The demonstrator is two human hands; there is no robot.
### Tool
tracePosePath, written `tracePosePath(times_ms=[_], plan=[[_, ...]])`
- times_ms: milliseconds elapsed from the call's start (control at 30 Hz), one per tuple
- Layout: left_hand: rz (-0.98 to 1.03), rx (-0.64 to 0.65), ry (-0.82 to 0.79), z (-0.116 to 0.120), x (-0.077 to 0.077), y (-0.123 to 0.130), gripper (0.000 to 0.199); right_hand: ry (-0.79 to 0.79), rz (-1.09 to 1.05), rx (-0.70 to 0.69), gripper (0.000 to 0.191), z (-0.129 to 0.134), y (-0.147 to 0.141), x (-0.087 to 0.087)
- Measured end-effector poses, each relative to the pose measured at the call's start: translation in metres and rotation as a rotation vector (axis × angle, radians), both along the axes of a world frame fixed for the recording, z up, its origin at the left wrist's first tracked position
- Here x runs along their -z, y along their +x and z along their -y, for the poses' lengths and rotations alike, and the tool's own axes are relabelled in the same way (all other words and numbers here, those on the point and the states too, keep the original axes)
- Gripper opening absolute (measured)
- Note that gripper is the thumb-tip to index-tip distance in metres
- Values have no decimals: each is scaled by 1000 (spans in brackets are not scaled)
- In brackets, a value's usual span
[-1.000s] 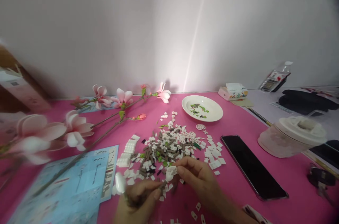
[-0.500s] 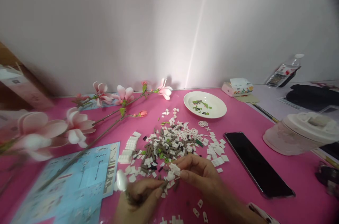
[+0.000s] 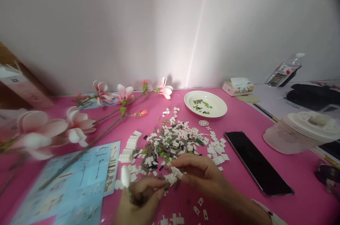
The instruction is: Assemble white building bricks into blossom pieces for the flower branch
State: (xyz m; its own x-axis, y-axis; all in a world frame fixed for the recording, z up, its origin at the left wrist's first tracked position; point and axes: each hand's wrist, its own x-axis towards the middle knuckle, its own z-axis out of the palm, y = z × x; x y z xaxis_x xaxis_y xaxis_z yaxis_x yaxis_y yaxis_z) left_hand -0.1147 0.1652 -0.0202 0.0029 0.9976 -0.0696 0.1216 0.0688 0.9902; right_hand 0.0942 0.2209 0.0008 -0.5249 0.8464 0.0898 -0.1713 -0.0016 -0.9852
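Note:
My left hand is closed around a grey-brown toy-brick stem. A white petal-like piece sticks up from behind that hand, perhaps on the same stem. Between the thumb and fingers of my right hand is a small white brick assembly. It meets the tip of the stem; whether the two are joined I cannot tell. Right beyond my hands lies a mixed heap of small bricks in white, grey-brown, green and black. Several loose white pieces lie near the front edge of view.
Pink magnolia branches lie at left, partly over blue instruction sheets. A white plate with green pieces stands at the back. To the right are a black phone, a lidded container, a tissue pack and a bottle.
Both hands stay close together. The white assembly has tilted a little in my right fingers, and the white petal-like piece by my left hand has shifted slightly right and up.

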Motion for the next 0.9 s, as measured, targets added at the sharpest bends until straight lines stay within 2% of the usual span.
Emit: tracePosePath(times_ms=[233,633,767,900], plan=[[37,27,13,1,-1,-1,13,223,106,-16,25,-6,4,-7],[9,-58,19,3,-1,5,14,281,281,-34,24,-7,9,-13],[-15,-18,25,3,5,3,11,348,289,-27,24,-7,8,-15],[54,-31,-14,5,21,3,12,439,322,-48,27,-6,7,-18]])
